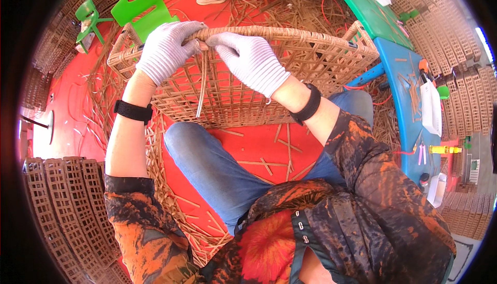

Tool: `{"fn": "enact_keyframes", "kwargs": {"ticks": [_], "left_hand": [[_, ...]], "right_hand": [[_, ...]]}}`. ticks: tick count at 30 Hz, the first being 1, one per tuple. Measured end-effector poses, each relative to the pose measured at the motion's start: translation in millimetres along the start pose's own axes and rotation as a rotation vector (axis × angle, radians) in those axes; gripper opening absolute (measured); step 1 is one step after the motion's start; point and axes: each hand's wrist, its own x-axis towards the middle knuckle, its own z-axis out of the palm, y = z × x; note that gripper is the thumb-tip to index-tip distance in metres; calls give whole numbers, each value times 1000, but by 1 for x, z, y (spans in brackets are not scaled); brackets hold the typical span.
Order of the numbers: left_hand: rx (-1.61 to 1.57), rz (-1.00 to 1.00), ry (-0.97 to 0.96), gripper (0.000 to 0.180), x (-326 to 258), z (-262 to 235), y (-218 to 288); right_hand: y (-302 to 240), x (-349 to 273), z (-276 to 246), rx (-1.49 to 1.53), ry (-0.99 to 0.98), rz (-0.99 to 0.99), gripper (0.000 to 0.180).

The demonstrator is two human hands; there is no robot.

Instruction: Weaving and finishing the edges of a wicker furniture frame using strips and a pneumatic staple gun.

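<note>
Gloves (251, 61), white, finely ribbed; wristbands (309, 107), black, a pair. Shirt (357, 222), black with orange mottling, red burst (265, 248) on front. Jeans (207, 165), faded blue.

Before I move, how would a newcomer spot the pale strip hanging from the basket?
Over the red floor, find the basket. Where the gloved left hand and right hand nearly meet at its rim, the strip hangs down. Unlike the scraps lying on the floor, it dangles, its lower end loose.
</note>
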Motion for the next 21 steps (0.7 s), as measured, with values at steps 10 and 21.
{"fn": "enact_keyframes", "kwargs": {"ticks": [10, 21], "left_hand": [[91, -27, -19, 36, -3, -5, 8], [-132, -198, -276, 48, 37, 47, -152]], "right_hand": [[-14, -55, -106, 339, -246, 376, 31], [36, -311, -491, -1143, 605, 894, 36]]}}
